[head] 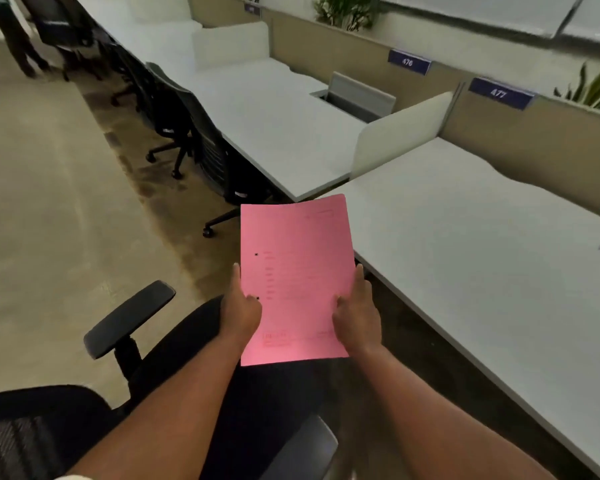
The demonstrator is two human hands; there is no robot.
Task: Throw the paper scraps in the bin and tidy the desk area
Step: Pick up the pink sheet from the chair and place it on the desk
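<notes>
A pink paper folder (295, 268) with two punch holes near its left edge is held flat in the air in front of me, above a black office chair (194, 344). My left hand (241, 308) grips its left edge, thumb on top. My right hand (359, 310) grips its right edge the same way. The folder hangs just left of the white desk (482, 258) labelled 477. No bin and no paper scraps are in sight.
A row of white desks (274, 116) with cream dividers (400, 133) runs from the right to the far left. Black swivel chairs (187, 133) stand along them. A cable hatch (355, 98) is open on the desk marked 476. A person's legs (14, 39) stand far left on the beige floor.
</notes>
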